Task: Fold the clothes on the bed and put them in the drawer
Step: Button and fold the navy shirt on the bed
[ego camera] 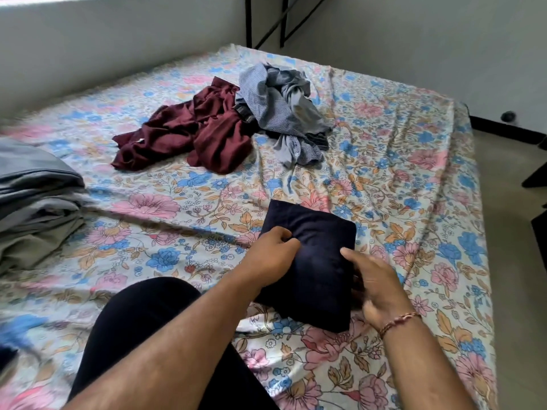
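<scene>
A folded navy garment (313,255) lies on the floral bedsheet (177,196) in front of me. My left hand (270,253) pinches its left edge, fingers curled into the cloth. Along its right side, my right hand (376,282) holds it, thumb on top and fingers tucked underneath. Farther back lie a crumpled maroon garment (189,131) and a heap of blue-grey checked clothes (284,105), both unfolded.
A stack of folded grey clothes (35,202) sits at the left of the bed. My knee in dark trousers (139,327) rests on the bed near me. The bed's right edge drops to a tiled floor (515,232). White walls stand behind.
</scene>
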Available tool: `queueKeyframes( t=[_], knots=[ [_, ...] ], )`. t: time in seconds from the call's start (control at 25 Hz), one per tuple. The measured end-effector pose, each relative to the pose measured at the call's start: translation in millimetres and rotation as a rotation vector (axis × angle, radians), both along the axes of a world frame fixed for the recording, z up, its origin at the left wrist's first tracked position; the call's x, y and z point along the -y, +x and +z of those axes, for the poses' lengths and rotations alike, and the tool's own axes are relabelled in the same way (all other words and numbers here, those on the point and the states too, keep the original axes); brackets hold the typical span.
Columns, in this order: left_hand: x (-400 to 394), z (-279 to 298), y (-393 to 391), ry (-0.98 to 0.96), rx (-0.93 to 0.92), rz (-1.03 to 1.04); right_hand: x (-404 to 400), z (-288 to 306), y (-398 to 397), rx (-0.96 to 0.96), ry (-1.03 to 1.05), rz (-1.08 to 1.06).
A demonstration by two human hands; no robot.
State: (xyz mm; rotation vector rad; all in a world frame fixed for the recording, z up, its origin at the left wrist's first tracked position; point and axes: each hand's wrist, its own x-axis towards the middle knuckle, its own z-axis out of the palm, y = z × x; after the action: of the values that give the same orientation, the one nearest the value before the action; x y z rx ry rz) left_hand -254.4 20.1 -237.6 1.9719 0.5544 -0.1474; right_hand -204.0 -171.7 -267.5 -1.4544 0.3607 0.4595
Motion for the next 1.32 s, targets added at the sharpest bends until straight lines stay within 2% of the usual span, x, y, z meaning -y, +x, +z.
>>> queueKeyframes(
  t=[0.08,0.16,0.2,0.28,0.32,0.36,0.44,0.52,0.56,0.64,0.72,0.76,0.84,0.88,0.92,0.96,1.08,1.16,1.24,1.32],
  knots=[
    [-2.2,2.6,-5.3,-0.149,0.012,0.055,-19.7,28.4,-8.5,0.054,0.153,0.090],
    [-5.3,15.4,-13.5,-0.440,0.047,0.153,-43.0,49.7,-13.5,0.286,0.154,0.186],
    [-9.0,22.8,-16.8,-0.620,0.089,0.186,-53.0,59.6,-14.0,0.487,0.029,0.256],
    [-27.8,30.3,-17.4,-0.966,0.228,0.214,-68.2,79.0,-10.0,1.020,-0.343,0.445],
    [-40.1,31.7,-15.4,-1.078,0.280,0.233,-73.5,84.8,-6.2,1.269,-0.484,0.537],
    [-54.3,33.9,-12.4,-1.148,0.306,0.241,-79.4,87.6,-0.3,1.450,-0.585,0.609],
    [-82.4,26.8,-0.7,-1.140,0.266,0.220,-88.5,75.9,13.0,1.573,-0.703,0.762],
    [-91.7,8.6,12.5,-1.026,0.182,0.179,-90.3,50.5,22.7,1.446,-0.823,0.994],
    [-89.3,-2.2,16.1,-0.932,0.113,0.225,-87.6,35.8,24.7,1.350,-0.847,1.114],
    [-85.0,-25.2,21.6,-0.713,0.016,0.459,-82.7,16.8,20.3,1.187,-0.701,1.176],
    [-82.4,-25.0,24.7,-0.626,0.038,0.563,-82.8,17.3,16.7,1.052,-0.418,0.881],
    [-82.3,-18.3,27.5,-0.642,0.075,0.549,-81.6,17.2,24.5,1.014,-0.349,0.632],
    [-75.1,6.6,25.7,-0.698,0.193,0.527,-75.0,20.0,47.8,0.940,-0.382,0.222],
    [-76.8,21.6,18.2,-0.740,0.273,0.537,-81.7,26.6,55.3,0.873,-0.396,0.134],
    [-81.8,34.6,8.1,-0.787,0.353,0.546,-91.7,32.3,64.0,0.762,-0.302,0.141],
    [-83.9,47.0,-2.7,-0.838,0.423,0.552,-103.0,44.1,65.3,0.605,-0.155,0.211],
    [-128.6,64.1,-61.9,-0.871,0.559,0.685,-166.6,82.1,31.4,0.212,0.366,0.620],
    [-167.8,69.1,-119.5,-0.852,0.640,0.812,-212.0,105.0,-5.7,0.177,0.547,0.799],
    [-203.5,68.4,-185.5,-0.778,0.702,0.975,-267.8,112.5,-50.0,0.121,0.657,0.941],
    [-226.1,67.6,-242.7,-0.709,0.739,1.096,-314.5,106.8,-93.2,0.110,0.544,0.992]
  ],
)
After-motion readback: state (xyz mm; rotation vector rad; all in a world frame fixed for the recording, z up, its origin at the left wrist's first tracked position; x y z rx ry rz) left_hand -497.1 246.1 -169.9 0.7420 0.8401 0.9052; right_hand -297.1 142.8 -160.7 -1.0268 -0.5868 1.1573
